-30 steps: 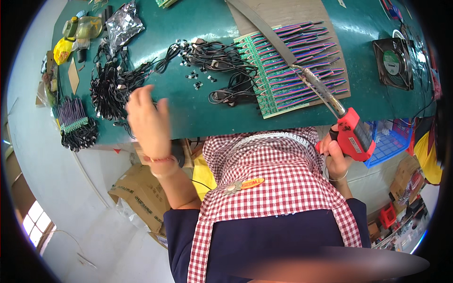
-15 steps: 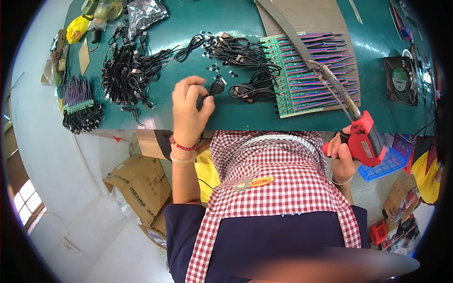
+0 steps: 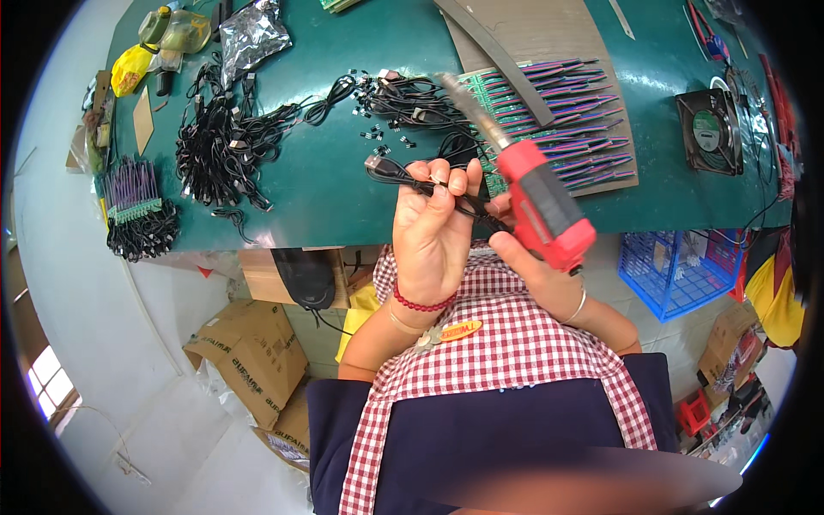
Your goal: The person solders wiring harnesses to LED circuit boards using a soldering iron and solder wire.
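Observation:
My left hand (image 3: 435,232) is raised in front of my chest and holds a thin black cable (image 3: 390,170) with a small plug at its end. My right hand (image 3: 525,262) grips a red soldering gun (image 3: 541,206) whose long metal tip (image 3: 468,107) points up over the table. The two hands touch near the table's front edge. Behind them lies a board of green connectors with purple wires (image 3: 558,120) on cardboard.
On the green table (image 3: 326,197) lie piles of black cables (image 3: 227,146), a second cable heap (image 3: 412,94), a purple wire bundle (image 3: 133,193), a foil bag (image 3: 253,34) and a black fan (image 3: 708,129). Below it are cardboard boxes (image 3: 249,352) and a blue crate (image 3: 678,270).
My left hand lifted a black cable off the table toward my chest. My right hand brought the red soldering gun in from the right to meet it.

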The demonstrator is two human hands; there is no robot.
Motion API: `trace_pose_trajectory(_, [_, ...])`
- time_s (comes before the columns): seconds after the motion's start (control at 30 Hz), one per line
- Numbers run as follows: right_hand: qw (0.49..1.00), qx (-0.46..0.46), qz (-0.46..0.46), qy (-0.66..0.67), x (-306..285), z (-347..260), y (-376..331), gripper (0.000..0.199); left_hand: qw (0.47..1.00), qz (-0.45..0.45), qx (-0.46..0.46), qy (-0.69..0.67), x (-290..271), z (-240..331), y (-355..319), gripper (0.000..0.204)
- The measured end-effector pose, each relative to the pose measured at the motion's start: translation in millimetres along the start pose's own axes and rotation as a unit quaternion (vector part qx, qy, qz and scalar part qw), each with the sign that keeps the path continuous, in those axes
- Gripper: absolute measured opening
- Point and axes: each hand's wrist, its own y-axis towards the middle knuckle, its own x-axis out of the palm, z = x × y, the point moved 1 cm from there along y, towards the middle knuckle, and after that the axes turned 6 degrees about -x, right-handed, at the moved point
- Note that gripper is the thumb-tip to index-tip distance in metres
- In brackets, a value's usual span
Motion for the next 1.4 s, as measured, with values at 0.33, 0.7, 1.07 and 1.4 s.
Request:
trace_pose_trajectory(0.33, [0.966, -0.191, -0.058, -0.163, 21, -4, 22, 0.046, 0.96, 0.065, 0.237, 0.131, -19, 65, -15, 0.017])
trace_pose_trajectory(0.7, [0.978, -0.122, 0.085, -0.144, 10, 14, 16, 0.044, 0.999, 0.018, -0.037, -0.006, 16, 13, -28, 0.016])
trace_pose_trajectory(1.07, [0.981, -0.169, 0.06, -0.069, -8, -20, 4, 0.036, 0.987, 0.032, -0.043, 0.152, 10, 13, -50, 0.026])
trace_pose_trajectory(1.4, [0.981, -0.183, -0.014, -0.056, -14, -27, -7, 0.049, 0.585, -0.096, 0.292, 0.751, 33, 19, -51, 0.033])
